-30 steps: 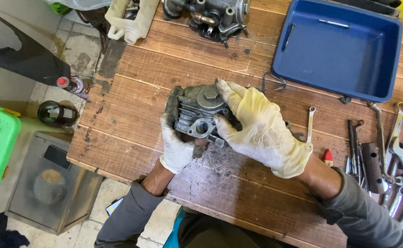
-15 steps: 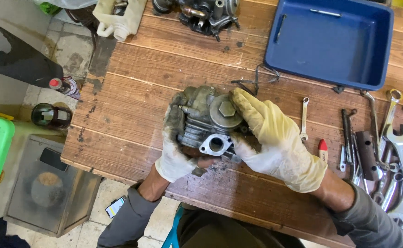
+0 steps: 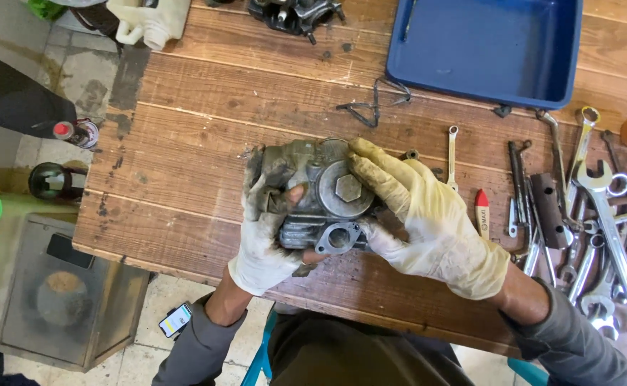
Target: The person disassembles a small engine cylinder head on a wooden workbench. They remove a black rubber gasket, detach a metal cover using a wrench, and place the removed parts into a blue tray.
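Observation:
A grey, greasy metal engine part (image 3: 321,196) with a round cap, a hex nut and a flanged port is held above the wooden table (image 3: 185,164). My left hand (image 3: 267,229), in a dirty torn glove, grips its left side with the thumb over its face. My right hand (image 3: 428,221), in a yellowish glove, wraps its right side with fingers across the top.
A blue plastic tray (image 3: 489,50) sits at the back right. Several wrenches (image 3: 599,214) and a red-tipped tool (image 3: 482,211) lie at the right. Another engine part (image 3: 295,14) and a white jug (image 3: 149,21) are at the back. A bent wire (image 3: 374,104) lies mid-table.
Both hands have turned the engine part so that its round cap and flanged port now face up. The view has drifted, with the table contents sitting higher in frame.

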